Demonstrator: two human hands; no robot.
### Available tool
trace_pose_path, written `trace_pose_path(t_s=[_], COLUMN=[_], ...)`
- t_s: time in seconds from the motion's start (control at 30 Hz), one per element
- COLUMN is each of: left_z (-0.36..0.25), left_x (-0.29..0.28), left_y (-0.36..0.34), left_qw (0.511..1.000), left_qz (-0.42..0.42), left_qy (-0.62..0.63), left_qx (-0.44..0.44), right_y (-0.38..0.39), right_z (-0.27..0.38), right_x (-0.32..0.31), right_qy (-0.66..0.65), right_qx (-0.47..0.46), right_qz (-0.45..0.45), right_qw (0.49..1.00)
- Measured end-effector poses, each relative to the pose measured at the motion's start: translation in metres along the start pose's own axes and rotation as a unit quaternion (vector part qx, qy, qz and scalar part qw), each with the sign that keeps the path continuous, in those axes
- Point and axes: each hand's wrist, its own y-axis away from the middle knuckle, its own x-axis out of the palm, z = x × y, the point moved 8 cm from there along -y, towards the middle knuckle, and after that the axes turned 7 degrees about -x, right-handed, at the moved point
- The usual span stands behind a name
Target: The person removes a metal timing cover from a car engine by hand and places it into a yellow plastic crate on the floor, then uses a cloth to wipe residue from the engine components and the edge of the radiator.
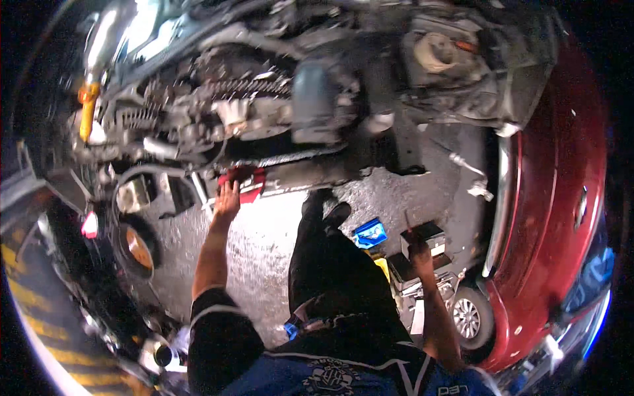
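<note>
My left hand (228,199) reaches to the front edge of an opened-up engine bay (264,105). Its fingers are stretched out and lie on a red piece (246,178) at the front crossbar (310,173); blur hides what kind of piece it is. Lower right, my right hand (421,256) is closed round a thin rod-like tool (408,221) that points up and away from me. Too dark and smeared to name, the tool is held above a dark box with a pale side (432,243).
A blue box (370,233) and a tray of tools (416,280) sit on the floor to the right. Beyond them stands a red car body (555,231) with a wheel (467,318). A lamp with a yellow handle (86,115) is at the upper left. A round orange-centred part (137,247) lies left.
</note>
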Motion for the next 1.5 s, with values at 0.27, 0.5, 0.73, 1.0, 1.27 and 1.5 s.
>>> trace_pose_path(t_s=[0.27,0.5,0.73,1.0,1.27,1.5], left_z=[-0.173,-0.345,-0.427,-0.475,-0.507,-0.508], left_x=[-0.17,-0.386,-0.438,-0.411,-0.441,-0.44], left_y=[0.011,-0.052,-0.185,-0.247,-0.248,-0.251], left_qw=[0.982,0.926,0.96,0.949,0.944,0.946], left_qz=[0.111,-0.085,-0.025,0.03,-0.09,-0.034], left_qy=[0.124,0.269,0.205,0.202,0.183,0.244], left_qx=[0.086,0.252,0.19,0.242,0.261,0.212], right_y=[0.03,0.097,0.218,0.245,0.207,0.181], right_z=[-0.018,-0.066,-0.068,-0.073,-0.098,-0.184], right_x=[-0.021,-0.023,0.062,0.102,0.04,-0.018], right_qy=[-0.101,-0.166,0.054,0.093,0.483,-0.065], right_qx=[0.112,0.227,0.227,0.254,0.176,0.076], right_qz=[-0.136,-0.282,-0.271,-0.219,-0.148,-0.377], right_qw=[0.979,0.917,0.934,0.938,0.845,0.921])
